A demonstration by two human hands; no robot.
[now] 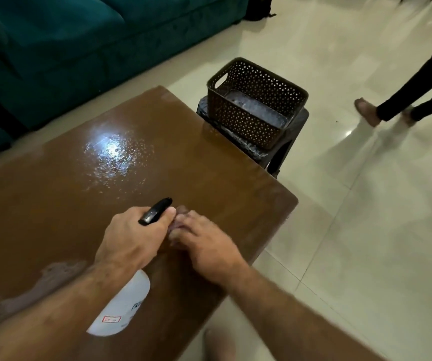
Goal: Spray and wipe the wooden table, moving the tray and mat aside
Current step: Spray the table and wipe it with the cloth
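The brown wooden table (pixel 189 162) fills the middle of the view, wet with spray droplets near its far centre. My left hand (pixel 134 238) grips the black trigger head of a white spray bottle (pixel 123 306), nozzle pointing away over the tabletop. My right hand (pixel 207 246) is close beside the left, its fingers curled near the nozzle; it is blurred, and I cannot tell whether it holds anything. The brown perforated tray basket (pixel 256 100) stands off the table on a dark stool at the far right corner. No mat is in view.
A teal sofa (pixel 66 48) runs along the far left, close to the table's edge. A person's legs (pixel 412 95) stand on the pale tiled floor at the right. The dark stool (pixel 280 149) touches the table's far right side. My foot shows at the bottom.
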